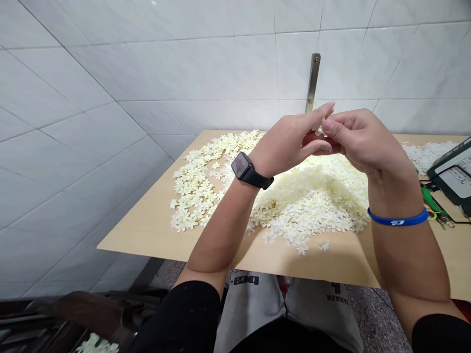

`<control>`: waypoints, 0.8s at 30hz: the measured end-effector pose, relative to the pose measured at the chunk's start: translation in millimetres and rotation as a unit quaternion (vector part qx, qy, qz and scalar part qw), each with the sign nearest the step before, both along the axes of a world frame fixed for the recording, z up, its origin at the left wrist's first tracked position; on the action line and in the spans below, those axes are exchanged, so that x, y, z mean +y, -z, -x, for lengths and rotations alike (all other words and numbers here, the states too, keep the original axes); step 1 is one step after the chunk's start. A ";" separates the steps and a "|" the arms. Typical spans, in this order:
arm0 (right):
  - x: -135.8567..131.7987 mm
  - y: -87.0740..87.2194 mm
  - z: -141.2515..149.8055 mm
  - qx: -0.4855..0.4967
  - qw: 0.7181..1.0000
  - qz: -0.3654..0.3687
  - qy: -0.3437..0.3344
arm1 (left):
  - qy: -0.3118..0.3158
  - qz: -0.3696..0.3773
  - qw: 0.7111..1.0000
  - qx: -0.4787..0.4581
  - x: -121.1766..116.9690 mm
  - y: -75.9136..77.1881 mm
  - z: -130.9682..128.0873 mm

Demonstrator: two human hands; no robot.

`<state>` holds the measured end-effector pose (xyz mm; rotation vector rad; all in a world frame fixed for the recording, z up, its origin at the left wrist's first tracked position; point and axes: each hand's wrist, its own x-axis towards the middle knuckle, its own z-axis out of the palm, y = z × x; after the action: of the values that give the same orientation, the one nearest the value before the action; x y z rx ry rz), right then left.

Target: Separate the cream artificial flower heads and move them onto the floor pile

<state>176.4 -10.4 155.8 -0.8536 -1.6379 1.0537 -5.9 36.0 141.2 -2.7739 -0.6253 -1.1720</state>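
The left hand (289, 139) and the right hand (364, 137) meet up above the table (147, 225). A small flower (319, 131) is in between their fingertips. The right thumb and finger look pinched narrow on it. The left thumb and fingers curl around it with a little gap, but I cannot tell if they grip it too.

Under the hands is a big pile (312, 196) of white and yellow flowers. More flowers (191, 196) curve around to the left of the grip. Two loose ones (312, 246) lie nearer the body. To the right, past the right wrist, are white bits (429, 153), a dark box (456, 171) and a green strap (434, 203). A metal bar (313, 81) stands up on the wall (235, 63) behind the grip. The left wrist has a black watch (241, 165), and the right arm has a blue band (399, 220).
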 end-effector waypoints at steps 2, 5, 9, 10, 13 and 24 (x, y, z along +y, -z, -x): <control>2.7 1.4 -2.0 0.005 1.000 0.017 -0.021 | -0.024 -0.013 1.000 0.008 1.0 -0.2 1.7; 3.1 1.1 -4.9 0.009 0.998 0.038 -0.048 | -0.061 -0.036 0.997 -0.005 -3.4 -1.3 1.7; 3.1 1.2 -0.8 0.014 0.999 0.030 -0.013 | -0.095 -0.051 0.994 -0.017 -9.8 -5.1 0.6; 4.1 1.9 0.9 0.015 1.000 0.024 -0.004 | -0.089 -0.039 0.995 -0.022 -10.1 -6.0 0.6; 9.0 4.9 4.0 -0.004 1.000 0.011 -0.004 | -0.024 0.027 0.998 -0.060 -8.5 -6.9 0.9; 8.3 3.6 -8.6 -0.005 0.996 0.042 -0.082 | -0.020 0.026 0.998 -0.050 5.1 0.2 4.1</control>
<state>185.0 -2.1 152.1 -0.7900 -1.7050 1.2400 -10.0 41.0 141.0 -2.7441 -0.7280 -1.3121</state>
